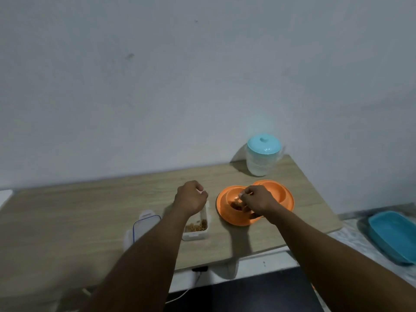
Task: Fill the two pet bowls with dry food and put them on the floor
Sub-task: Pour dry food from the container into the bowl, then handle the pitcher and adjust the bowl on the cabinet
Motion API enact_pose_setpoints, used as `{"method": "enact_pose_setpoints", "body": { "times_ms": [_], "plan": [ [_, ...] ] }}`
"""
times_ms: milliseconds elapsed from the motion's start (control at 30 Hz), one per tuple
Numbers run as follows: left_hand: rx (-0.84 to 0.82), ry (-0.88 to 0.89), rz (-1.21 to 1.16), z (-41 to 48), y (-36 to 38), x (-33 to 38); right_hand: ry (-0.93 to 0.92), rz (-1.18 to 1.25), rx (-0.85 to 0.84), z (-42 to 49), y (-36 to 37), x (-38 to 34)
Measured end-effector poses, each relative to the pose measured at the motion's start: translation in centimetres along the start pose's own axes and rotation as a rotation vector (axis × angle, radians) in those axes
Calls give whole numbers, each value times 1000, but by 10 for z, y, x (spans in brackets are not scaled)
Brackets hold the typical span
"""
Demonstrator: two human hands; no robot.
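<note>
Right hand (258, 199) over orange bowl (225, 213), left hand (191, 199) gripping container (195, 235)

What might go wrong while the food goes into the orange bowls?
Bits may miss the near orange bowl and scatter on the table, since the right hand works from above it. The open food container sits under the left hand and wrist, so a careless move might knock it over. The far orange bowl sits tight against the near one; lifting one might jostle the other.
</note>
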State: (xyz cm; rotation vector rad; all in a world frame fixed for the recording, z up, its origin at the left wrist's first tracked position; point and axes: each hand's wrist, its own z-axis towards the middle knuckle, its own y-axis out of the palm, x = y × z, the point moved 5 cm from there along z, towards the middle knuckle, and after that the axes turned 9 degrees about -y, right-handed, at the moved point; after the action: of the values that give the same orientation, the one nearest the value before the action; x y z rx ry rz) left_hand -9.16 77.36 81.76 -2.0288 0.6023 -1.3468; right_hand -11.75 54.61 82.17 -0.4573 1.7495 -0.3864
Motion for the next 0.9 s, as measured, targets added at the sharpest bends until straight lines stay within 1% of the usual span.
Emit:
{"method": "enact_pose_setpoints", "body": {
  "times_ms": [133, 467, 600, 700, 900],
  "plan": [
    [-30, 47, -17, -11, 19, 39, 1, 18, 28, -4, -40, 10],
    [-27, 144, 36, -62, 83, 117, 2, 93, 127, -27, -156, 57],
    [-9, 198, 126, -82, 105, 135, -16, 163, 133, -27, -189, 75],
    [-8, 198, 195, -90, 119, 139, -21, 216, 134, -19, -206, 84],
    [-34, 234, 415, -77, 135, 136, 24, 334, 127, 15, -209, 88]
  ]
}}
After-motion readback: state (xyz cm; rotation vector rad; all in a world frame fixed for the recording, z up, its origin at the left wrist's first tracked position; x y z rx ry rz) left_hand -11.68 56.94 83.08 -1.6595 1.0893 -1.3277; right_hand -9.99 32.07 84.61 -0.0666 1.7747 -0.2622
